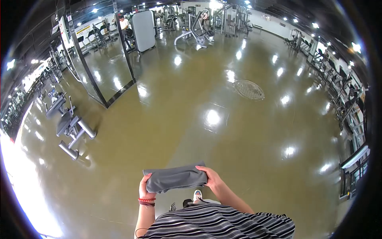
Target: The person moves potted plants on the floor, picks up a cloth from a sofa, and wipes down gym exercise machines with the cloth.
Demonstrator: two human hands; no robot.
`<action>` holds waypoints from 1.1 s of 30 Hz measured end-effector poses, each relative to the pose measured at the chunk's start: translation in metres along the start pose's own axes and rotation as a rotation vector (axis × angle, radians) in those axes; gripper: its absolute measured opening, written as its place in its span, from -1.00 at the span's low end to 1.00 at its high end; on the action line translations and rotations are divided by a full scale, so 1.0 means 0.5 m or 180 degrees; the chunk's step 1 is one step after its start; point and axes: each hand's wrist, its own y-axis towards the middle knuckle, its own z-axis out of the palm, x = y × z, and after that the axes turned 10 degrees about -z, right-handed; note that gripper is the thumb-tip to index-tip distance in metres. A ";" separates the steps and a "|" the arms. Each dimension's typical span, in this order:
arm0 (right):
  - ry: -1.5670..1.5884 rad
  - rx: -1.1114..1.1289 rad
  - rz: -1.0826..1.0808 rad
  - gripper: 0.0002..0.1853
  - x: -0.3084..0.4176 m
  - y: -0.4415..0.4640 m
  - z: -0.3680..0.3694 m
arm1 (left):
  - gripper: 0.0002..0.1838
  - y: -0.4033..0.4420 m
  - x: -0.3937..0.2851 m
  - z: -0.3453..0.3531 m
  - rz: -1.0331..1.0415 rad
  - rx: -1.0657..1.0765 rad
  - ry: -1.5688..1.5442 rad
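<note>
A folded grey cloth is held out level in front of my body, above the floor. My left hand grips its left end, thumb on top, with red and dark bead bracelets on the wrist. At the right end my right hand clasps the cloth, its thumb along the upper face. The fingers of both hands are mostly hidden beneath the fabric. Below the cloth a shoe and my striped shirt show.
A padded grey bench machine stands at the left. Beyond it rise a dark-framed glass partition and a white panel. Gym machines line the back and right side. A person is near the panel. An oval cover lies in the shiny floor.
</note>
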 end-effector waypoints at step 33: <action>0.1292 -0.0713 -0.0752 -0.79 0.499 0.841 0.235 | -0.72 1.021 -0.496 0.444 -0.1435 0.0275 0.0924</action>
